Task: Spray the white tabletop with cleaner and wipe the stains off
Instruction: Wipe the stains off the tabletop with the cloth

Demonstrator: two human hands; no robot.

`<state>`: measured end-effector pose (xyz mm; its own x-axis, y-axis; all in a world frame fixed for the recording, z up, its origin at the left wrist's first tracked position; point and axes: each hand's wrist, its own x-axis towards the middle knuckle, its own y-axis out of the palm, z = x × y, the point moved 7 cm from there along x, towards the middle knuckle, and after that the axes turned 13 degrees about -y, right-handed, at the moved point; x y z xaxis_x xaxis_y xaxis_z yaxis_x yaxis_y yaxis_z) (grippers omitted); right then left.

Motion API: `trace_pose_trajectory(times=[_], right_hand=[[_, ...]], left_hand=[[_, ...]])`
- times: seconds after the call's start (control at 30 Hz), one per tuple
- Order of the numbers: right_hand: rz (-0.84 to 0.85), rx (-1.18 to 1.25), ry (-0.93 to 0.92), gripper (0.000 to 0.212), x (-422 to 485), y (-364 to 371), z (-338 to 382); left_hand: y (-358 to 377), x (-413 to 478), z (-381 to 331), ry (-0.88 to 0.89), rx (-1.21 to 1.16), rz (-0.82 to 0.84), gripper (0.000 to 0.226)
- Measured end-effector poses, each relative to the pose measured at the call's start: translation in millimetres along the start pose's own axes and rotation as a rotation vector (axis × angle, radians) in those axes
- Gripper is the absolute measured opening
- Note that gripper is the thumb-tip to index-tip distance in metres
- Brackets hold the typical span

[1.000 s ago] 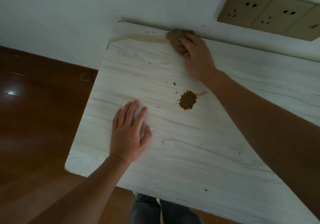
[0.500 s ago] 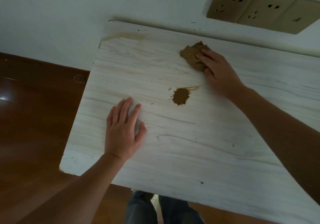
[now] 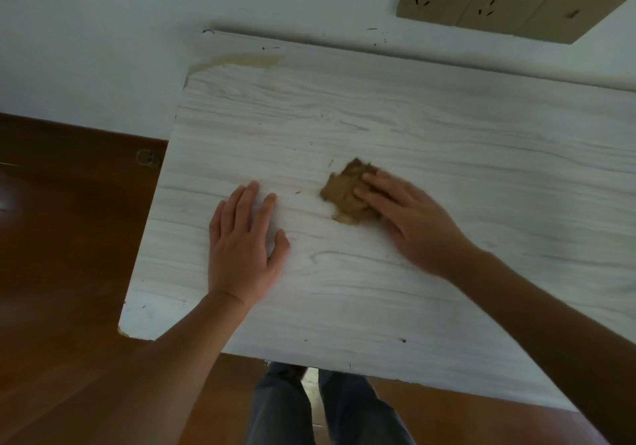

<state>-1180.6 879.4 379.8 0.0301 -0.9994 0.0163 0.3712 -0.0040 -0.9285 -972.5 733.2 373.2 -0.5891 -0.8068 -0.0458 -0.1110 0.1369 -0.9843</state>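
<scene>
The right hand's fingers (image 3: 375, 181) are laid out straight and released, pressed flat onto a crumpled brown wad (image 3: 342, 196); nothing is clenched or pinched. Whether the wad is cloth or paper cannot be told. The right hand (image 3: 413, 224) is blurred. At 9 o'clock from the wad, the left hand (image 3: 244, 241) is spread palm-down, fingers loose, and only rested on the white tabletop (image 3: 447, 128), apparently as a brace.

The wiping step is judged to be in hand, with the wad near the middle of the tabletop. Whatever stain lies under it is hidden. Small brown specks (image 3: 297, 191) are seen just at 9 o'clock of the wad, and a pale brown smear (image 3: 241, 60) is left in the corner at 11 o'clock, against the wall. For the next move, firm downward pressure and short passes over the specks would be called for, then a reach to the corner smear.

No container is in view: no spray bottle, bucket or bin, so nothing can be said of contents. Whether cleaner has been sprayed cannot be told.
</scene>
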Motion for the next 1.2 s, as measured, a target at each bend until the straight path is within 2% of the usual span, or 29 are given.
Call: trace_pose_trajectory(times=[0.13,0.23,0.3,0.47,0.53,0.6,0.73,0.87,1.0,1.1,1.2], right_hand=[[-0.156,0.030,0.267,0.052,40.8,-15.9,-44.0],[-0.256,0.072,0.456,0.053,68.4,-14.3,-41.1],[-0.244,0.079,0.420,0.055,73.4,-4.1,-20.2],[-0.058,0.039,0.057,0.052,19.8,16.7,37.6],[-0.020,0.017,0.027,0.050,-5.2,11.6,32.0],[-0.056,0.003,0.100,0.051,-15.9,-0.1,5.4],[-0.163,0.023,0.386,0.054,5.9,-19.7,-54.3],[-0.287,0.084,0.533,0.056,49.0,-18.0,-55.4],[-0.212,0.118,0.323,0.057,54.8,4.6,-5.0],[-0.098,0.110,0.131,0.056,21.1,21.4,42.3],[0.012,0.104,0.039,0.054,-21.9,31.7,76.6]], left_hand=[[-0.7,0.0,-0.3,0.001,-0.004,-0.016,0.058],[-1.0,0.0,-0.7,0.004,-0.005,-0.021,0.058],[-1.4,-0.4,-1.1,0.003,-0.008,-0.022,0.058],[-3.1,-1.5,-1.5,-0.006,-0.020,-0.021,0.060],[-2.7,-1.4,-1.2,-0.006,-0.019,-0.020,0.060],[-1.9,-1.1,-0.8,-0.003,-0.018,-0.020,0.060],[-1.0,-0.8,0.2,0.001,-0.021,-0.029,0.059],[-0.1,-0.4,-0.1,0.004,-0.014,-0.032,0.059],[-0.2,-0.9,-1.1,-0.005,-0.015,-0.016,0.059],[-0.8,-1.1,-1.0,-0.010,-0.020,-0.016,0.059],[-0.3,-1.0,-0.9,-0.012,-0.022,-0.017,0.059]])
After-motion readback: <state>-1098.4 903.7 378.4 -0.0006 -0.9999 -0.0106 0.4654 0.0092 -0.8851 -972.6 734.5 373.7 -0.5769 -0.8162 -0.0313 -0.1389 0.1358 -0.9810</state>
